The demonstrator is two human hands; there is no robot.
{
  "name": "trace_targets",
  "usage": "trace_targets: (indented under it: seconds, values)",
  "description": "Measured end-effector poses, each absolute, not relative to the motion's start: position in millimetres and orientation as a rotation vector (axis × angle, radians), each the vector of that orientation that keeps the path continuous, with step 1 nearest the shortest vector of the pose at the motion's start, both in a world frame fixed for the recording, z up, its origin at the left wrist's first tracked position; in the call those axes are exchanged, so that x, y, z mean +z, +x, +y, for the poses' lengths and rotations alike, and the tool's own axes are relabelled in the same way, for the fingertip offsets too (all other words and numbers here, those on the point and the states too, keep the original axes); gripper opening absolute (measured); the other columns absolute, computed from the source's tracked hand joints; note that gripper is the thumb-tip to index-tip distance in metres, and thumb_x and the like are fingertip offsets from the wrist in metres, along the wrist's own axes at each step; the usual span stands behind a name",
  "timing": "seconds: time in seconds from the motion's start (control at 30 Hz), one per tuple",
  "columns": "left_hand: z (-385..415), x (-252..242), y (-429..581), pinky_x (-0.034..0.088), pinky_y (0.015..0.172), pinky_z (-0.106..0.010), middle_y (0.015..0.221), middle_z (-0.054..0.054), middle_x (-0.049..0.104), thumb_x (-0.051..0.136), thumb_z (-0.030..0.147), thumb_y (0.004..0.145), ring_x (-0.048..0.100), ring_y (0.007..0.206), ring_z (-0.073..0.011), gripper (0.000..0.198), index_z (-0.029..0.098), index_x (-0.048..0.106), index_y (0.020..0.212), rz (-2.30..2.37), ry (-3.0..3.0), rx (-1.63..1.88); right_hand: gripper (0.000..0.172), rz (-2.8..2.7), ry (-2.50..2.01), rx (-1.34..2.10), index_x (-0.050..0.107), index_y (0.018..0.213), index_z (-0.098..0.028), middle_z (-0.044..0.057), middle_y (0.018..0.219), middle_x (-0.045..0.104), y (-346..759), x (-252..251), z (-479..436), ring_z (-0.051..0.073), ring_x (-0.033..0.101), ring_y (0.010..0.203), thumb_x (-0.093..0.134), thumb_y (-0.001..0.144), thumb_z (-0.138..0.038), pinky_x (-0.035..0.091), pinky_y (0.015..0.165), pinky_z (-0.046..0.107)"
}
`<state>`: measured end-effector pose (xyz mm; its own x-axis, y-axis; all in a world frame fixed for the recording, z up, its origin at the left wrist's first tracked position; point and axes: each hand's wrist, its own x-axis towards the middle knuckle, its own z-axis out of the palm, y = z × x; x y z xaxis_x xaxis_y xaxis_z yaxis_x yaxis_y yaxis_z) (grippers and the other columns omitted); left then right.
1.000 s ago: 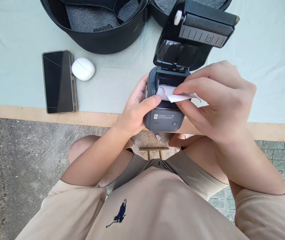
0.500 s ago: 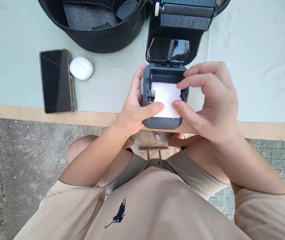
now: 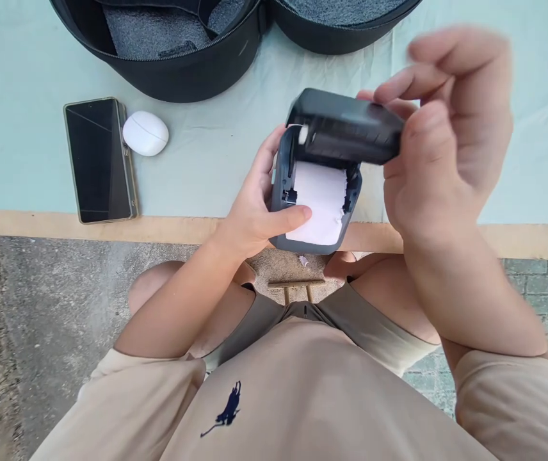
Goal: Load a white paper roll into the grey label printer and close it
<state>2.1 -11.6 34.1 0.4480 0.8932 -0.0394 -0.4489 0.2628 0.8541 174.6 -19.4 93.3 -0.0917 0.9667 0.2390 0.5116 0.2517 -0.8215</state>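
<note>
Left hand (image 3: 257, 214) grips the printer (image 3: 282, 179), right hand (image 3: 451, 141) its half-open lid (image 3: 344, 115), and a navy emblem (image 3: 228, 410) marks the shirt (image 3: 322, 384).

1. Shirt (image 3: 331, 397): one dark blue emblem (image 3: 228, 406) stands on the chest, a slanted figure with a thin line trailing from its lower end.
2. Words, numbers: none legible.

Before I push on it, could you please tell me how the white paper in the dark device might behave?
The white paper would probably bend easily, as it looks thin; it may tear, given its ragged right edge. It seems unlikely to slide under the left hand's thumb.
</note>
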Motion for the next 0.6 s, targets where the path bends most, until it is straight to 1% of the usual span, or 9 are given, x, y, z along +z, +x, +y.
trace_targets:
  seconds: [0.03, 0.1, 0.17, 0.23, 0.3, 0.37, 0.4, 0.5, 0.6]
  values:
    - [-11, 31, 2, 0.052, 0.093, -0.039, 0.134, -0.007, 0.050, 0.075, 0.030, 0.065, 0.048, 0.128, -0.0331, 0.064, 0.024, 0.044, 0.120, 0.594, 0.892, 0.980, 0.027, -1.700, -1.299, 0.720, 0.049, 0.113, -0.029, 0.003, 0.119, 0.050, 175, 90, -19, 0.017, 0.053, 0.113, 0.038, 0.091, -0.041, 0.053, 0.091, 0.034]
    - [-8, 25, 0, 0.055, 0.088, -0.039, 0.132, -0.007, 0.052, 0.076, 0.031, 0.062, 0.051, 0.125, -0.0341, 0.064, 0.024, 0.044, 0.117, 0.577, 0.896, 0.973, 0.019, -1.720, -1.154, 0.703, 0.059, 0.094, -0.023, 0.005, 0.103, 0.053, 177, 81, -18, 0.018, 0.053, 0.110, 0.056, 0.082, -0.038, 0.053, 0.094, 0.038]
    - [-5, 21, 0, 0.056, 0.084, -0.038, 0.132, -0.008, 0.051, 0.078, 0.031, 0.060, 0.053, 0.123, -0.0340, 0.070, 0.025, 0.041, 0.119, 0.557, 0.909, 0.964, 0.020, -1.824, -1.077, 0.678, 0.061, 0.092, -0.023, 0.005, 0.103, 0.051, 179, 73, -17, 0.019, 0.050, 0.112, 0.064, 0.075, -0.033, 0.047, 0.105, 0.043]
    - [-4, 20, 0, 0.055, 0.088, -0.039, 0.136, -0.008, 0.047, 0.079, 0.029, 0.058, 0.052, 0.123, -0.0327, 0.077, 0.026, 0.037, 0.123, 0.561, 0.920, 0.965, 0.028, -1.851, -1.043, 0.702, 0.060, 0.099, -0.026, 0.005, 0.105, 0.050, 182, 68, -17, 0.019, 0.048, 0.115, 0.066, 0.072, -0.030, 0.043, 0.110, 0.042]
    - [-5, 23, 0, 0.053, 0.094, -0.039, 0.137, -0.006, 0.046, 0.079, 0.030, 0.058, 0.050, 0.125, -0.0310, 0.080, 0.028, 0.035, 0.125, 0.554, 0.927, 0.976, 0.040, -1.765, -1.069, 0.850, 0.054, 0.113, -0.029, 0.004, 0.119, 0.047, 183, 66, -19, 0.019, 0.047, 0.119, 0.064, 0.074, -0.030, 0.047, 0.105, 0.039]
    - [-7, 27, 2, 0.052, 0.095, -0.040, 0.132, -0.005, 0.049, 0.076, 0.034, 0.061, 0.051, 0.125, -0.0297, 0.075, 0.029, 0.037, 0.125, 0.546, 0.921, 0.991, 0.051, -1.660, -1.104, 1.088, 0.043, 0.124, -0.031, 0.003, 0.131, 0.041, 182, 66, -21, 0.018, 0.049, 0.118, 0.062, 0.077, -0.034, 0.054, 0.091, 0.032]
    - [-8, 30, 2, 0.052, 0.093, -0.040, 0.129, -0.005, 0.051, 0.075, 0.036, 0.063, 0.052, 0.123, -0.0293, 0.071, 0.029, 0.038, 0.123, 0.548, 0.914, 1.000, 0.056, -1.619, -1.110, 1.212, 0.037, 0.128, -0.032, 0.004, 0.132, 0.041, 181, 66, -23, 0.018, 0.052, 0.114, 0.062, 0.078, -0.036, 0.056, 0.084, 0.030]
    - [-12, 36, 4, 0.053, 0.089, -0.041, 0.119, -0.005, 0.055, 0.072, 0.039, 0.067, 0.056, 0.117, -0.0292, 0.057, 0.027, 0.046, 0.116, 0.615, 0.894, 1.023, 0.066, -1.538, -1.057, 1.468, 0.024, 0.131, -0.033, 0.004, 0.122, 0.048, 175, 65, -26, 0.014, 0.058, 0.095, 0.063, 0.078, -0.039, 0.055, 0.070, 0.026]
    - [-15, 41, 4, 0.053, 0.090, -0.040, 0.115, -0.005, 0.057, 0.072, 0.042, 0.067, 0.057, 0.115, -0.0295, 0.051, 0.024, 0.052, 0.111, 0.683, 0.884, 1.026, 0.067, -1.466, -1.021, 1.543, 0.020, 0.129, -0.032, 0.003, 0.116, 0.051, 171, 64, -26, 0.012, 0.058, 0.086, 0.063, 0.078, -0.034, 0.054, 0.069, 0.027]
